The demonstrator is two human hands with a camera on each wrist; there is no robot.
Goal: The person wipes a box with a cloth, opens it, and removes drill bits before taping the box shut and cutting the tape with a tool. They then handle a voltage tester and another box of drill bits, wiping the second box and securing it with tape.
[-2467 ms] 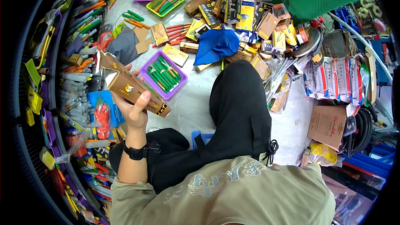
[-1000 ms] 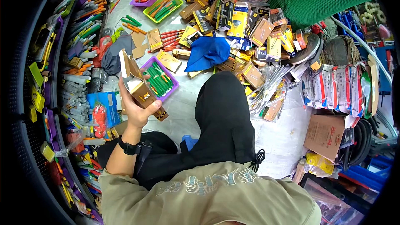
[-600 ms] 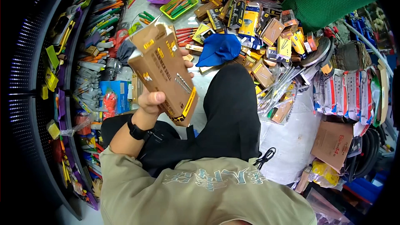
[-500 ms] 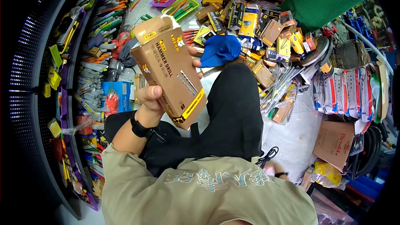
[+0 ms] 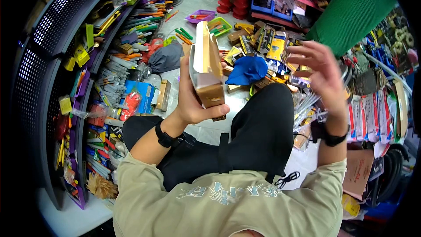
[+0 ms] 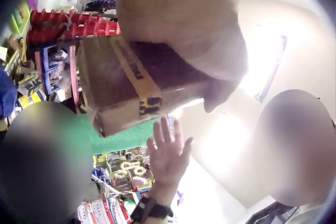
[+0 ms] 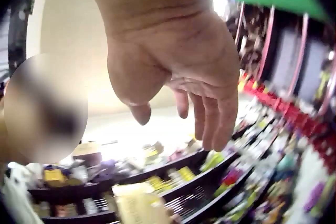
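Observation:
In the head view my left hand (image 5: 193,105) grips a brown cardboard drill-bit box (image 5: 210,92), thumb along the near side and fingers behind it. The box stands tilted up, its torn open top facing me. In the left wrist view the same box (image 6: 152,77) shows a yellow band and clear tape at its end. My right hand (image 5: 318,72) is raised to the right of the box, apart from it, fingers spread and blurred. Nothing is in that hand in the right wrist view, where its fingers (image 7: 210,119) hang relaxed.
A blue cloth (image 5: 247,70) lies before a pile of boxed goods (image 5: 276,46). Behind are a green basket (image 5: 221,26) and a purple basket (image 5: 199,16) of pencil-like sticks. Shelving (image 5: 66,30) with packed tools lines the left. A green mesh roll (image 5: 351,17) stands right.
My left hand has turned the box from its printed face to its open end. My right hand has risen from low beside the body to the right of the box. The head view has tilted up.

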